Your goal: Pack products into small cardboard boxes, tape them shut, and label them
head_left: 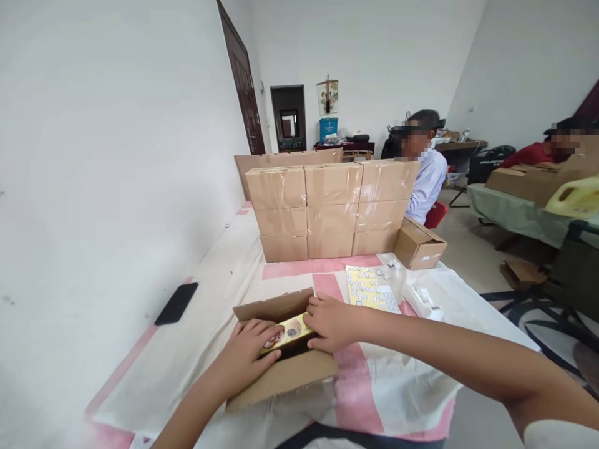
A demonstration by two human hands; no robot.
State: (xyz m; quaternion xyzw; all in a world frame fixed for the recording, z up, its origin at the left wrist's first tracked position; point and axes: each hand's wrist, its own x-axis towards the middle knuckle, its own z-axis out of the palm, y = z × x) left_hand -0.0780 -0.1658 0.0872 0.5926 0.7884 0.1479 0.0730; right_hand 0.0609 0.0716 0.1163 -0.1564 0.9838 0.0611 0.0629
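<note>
An open cardboard box (285, 380) lies before me on the cloth, its long flaps spread toward and away from me. In its opening sits a yellow printed box (294, 328) with round pictures on top. My left hand (250, 349) grips the left end of the yellow box, fingers over its top and thumb on the near side. At the other end, my right hand (330, 321) has its fingers curled around the yellow box. The fingertips are partly hidden inside the carton. Below the yellow box, the carton's inside is dark.
Stacked taped cartons (332, 212) form a wall behind, with a smaller carton (420, 244) at their right. A yellow sticker sheet (367, 287) and a white tape dispenser (423, 304) lie right; a black phone (176, 304) lies left. Two people sit beyond.
</note>
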